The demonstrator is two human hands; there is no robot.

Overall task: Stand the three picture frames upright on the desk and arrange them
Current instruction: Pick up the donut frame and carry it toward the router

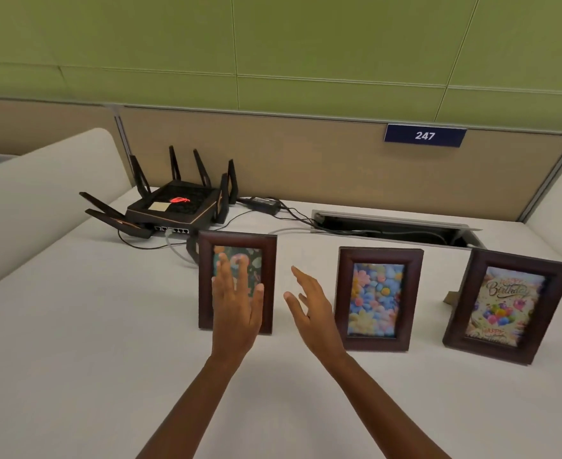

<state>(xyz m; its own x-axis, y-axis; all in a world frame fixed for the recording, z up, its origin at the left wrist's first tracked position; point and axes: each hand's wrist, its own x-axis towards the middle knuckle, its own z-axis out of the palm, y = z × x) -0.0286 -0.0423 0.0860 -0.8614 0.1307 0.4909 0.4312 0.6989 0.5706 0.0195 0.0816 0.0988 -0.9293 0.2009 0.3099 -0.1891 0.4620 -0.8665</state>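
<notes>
Three dark wooden picture frames stand upright in a row on the white desk (74, 326). The left frame (266, 260) holds a dark floral picture, the middle frame (344, 299) pastel flowers, the right frame (558, 309) a birthday card with balloons. My left hand (236, 303) is open, fingers spread, in front of the left frame and covering part of its picture; I cannot tell whether it touches the frame. My right hand (309, 303) is open in the gap between the left and middle frames, holding nothing.
A black router (173, 203) with several antennas sits behind the left frame, with a power adapter (263, 204) and cables trailing to an open cable tray (392, 226) at the desk's back. Beige partition panels rise behind and at both sides.
</notes>
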